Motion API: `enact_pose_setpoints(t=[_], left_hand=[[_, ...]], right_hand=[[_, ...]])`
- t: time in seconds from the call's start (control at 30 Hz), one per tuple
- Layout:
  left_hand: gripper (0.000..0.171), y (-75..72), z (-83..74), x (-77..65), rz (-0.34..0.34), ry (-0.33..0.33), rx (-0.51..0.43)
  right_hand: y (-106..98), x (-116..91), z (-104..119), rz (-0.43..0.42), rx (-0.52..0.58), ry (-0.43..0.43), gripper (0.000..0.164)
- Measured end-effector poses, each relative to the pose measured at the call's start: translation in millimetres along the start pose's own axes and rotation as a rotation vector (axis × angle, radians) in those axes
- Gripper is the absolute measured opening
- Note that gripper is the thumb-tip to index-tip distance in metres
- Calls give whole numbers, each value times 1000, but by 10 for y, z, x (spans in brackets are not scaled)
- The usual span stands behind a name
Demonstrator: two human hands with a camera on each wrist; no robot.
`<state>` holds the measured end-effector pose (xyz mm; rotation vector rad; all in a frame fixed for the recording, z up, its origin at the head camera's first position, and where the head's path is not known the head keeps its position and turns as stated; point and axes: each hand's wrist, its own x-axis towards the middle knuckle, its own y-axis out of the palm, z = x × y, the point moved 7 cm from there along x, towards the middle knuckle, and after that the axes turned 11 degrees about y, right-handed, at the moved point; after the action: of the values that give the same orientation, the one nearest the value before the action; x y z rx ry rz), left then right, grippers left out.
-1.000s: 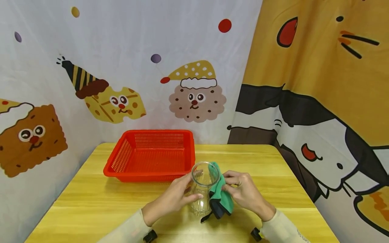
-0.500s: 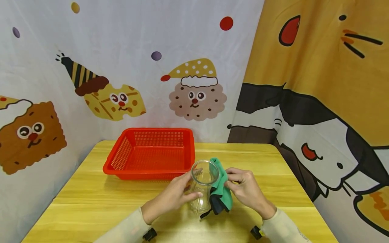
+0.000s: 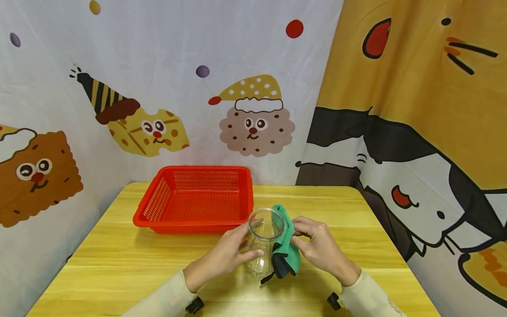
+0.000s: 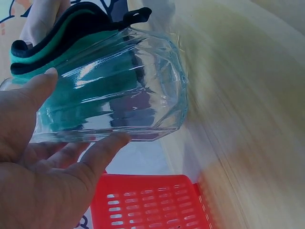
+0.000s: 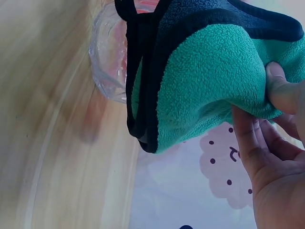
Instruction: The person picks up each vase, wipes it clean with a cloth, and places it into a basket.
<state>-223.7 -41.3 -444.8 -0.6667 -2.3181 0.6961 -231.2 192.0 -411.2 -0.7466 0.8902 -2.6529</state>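
Note:
A clear faceted glass vase (image 3: 259,257) with a round rim stands upright near the middle of the table. My left hand (image 3: 225,253) grips its left side, thumb in front and fingers behind. On the vase's right side lies a folded green towel (image 3: 287,246) with black edging, a dark backing and a small black loop. My right hand (image 3: 318,246) pinches this towel between thumb and fingers. Through the glass in the left wrist view, the green cloth (image 4: 76,105) shows against the far wall. Whether the vase's base touches the table is hard to tell.
A red plastic basket (image 3: 206,230) with slotted walls stands at the back left, just behind my left hand. The yellow wooden table (image 3: 130,268) ends at a printed curtain (image 3: 178,66) at the back and sides.
Both hands keep their hold on the vase and the towel. The towel has shifted slightly against the glass, its lower folds drawn a little to the left. The head view has tilted slightly.

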Motion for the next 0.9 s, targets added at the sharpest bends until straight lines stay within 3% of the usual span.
enact_pose_setpoints(t=[0.57,0.9], left_hand=[[81,25,7,-6,1,-13,-26],[81,18,13,0,-2,-16,-17]], right_hand=[[49,-17,83,2,-158,-46,34],[64,6,115,32,-197,-77,30]])
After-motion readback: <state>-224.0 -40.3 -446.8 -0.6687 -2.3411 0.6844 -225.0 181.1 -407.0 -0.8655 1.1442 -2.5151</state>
